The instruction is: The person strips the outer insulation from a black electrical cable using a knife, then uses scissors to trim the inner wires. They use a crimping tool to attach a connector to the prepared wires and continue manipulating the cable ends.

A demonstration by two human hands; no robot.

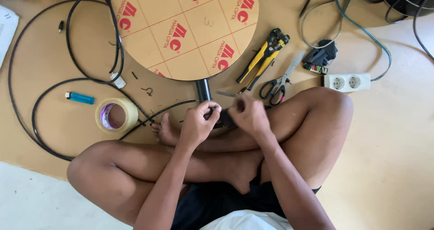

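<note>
I sit cross-legged on the floor. My left hand [199, 121] is closed around the end of a thin black cable [40, 99] that loops away across the floor to the left. My right hand [248, 114] is closed on a small dark piece held against that cable end; what it is stays hidden by my fingers. Both hands meet just below a short black tube [203, 89] that sticks out from under a large round disc [185, 28] covered in brown protective paper.
A roll of clear tape [116, 115] and a blue lighter [80, 98] lie at left. Yellow-handled wire strippers [264, 56], scissors [279, 80], a black connector bundle [320, 58] and a white double socket strip [347, 82] lie at right. More cables coil at top right.
</note>
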